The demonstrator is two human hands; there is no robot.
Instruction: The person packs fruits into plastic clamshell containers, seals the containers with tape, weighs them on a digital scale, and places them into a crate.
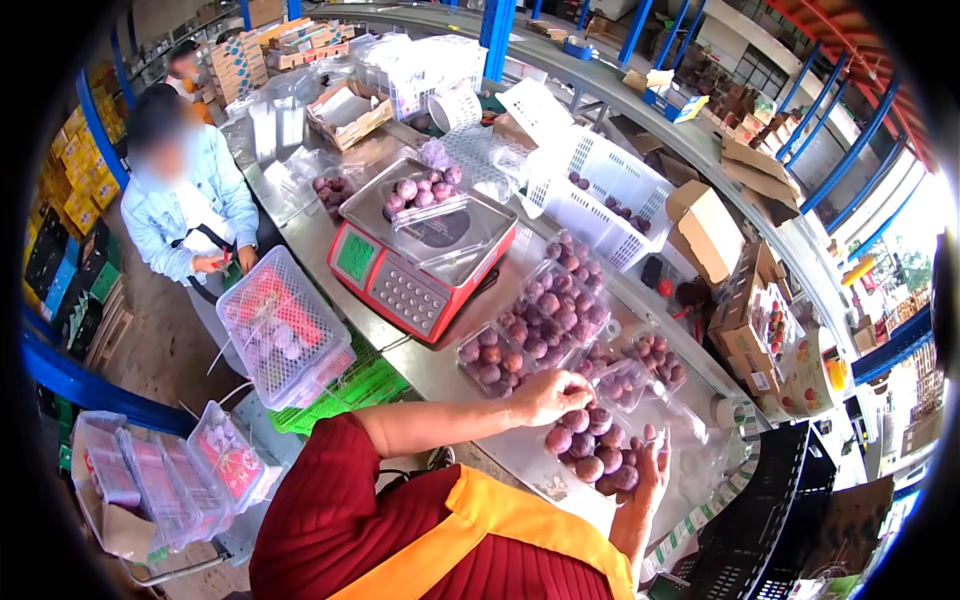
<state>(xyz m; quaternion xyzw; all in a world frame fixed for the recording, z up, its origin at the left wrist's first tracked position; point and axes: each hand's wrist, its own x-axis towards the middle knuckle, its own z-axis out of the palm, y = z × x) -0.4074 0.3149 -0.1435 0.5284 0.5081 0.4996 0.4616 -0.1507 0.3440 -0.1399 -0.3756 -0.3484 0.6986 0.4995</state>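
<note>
Dark red-purple plums (592, 452) are heaped in front of me at the table's near edge, apparently in a clear plastic tray whose rim is mostly hidden. My left hand (550, 397) is over the heap's far left side, its fingers curled together; what they pinch is hidden. Along the right side of the heap, my right hand (652, 468) has its fingers stretched up and apart, beside the plums. Just beyond are filled clear punnets of plums (492, 358) and an open clear lid (622, 384).
A red weighing scale (400, 290) carries bagged plums (425, 190). Behind stands a white crate (610, 180) with some plums. A co-worker (185, 200) stands left, beside a plastic basket (285, 330). Black crates (750, 530) and cardboard boxes (745, 330) flank the right.
</note>
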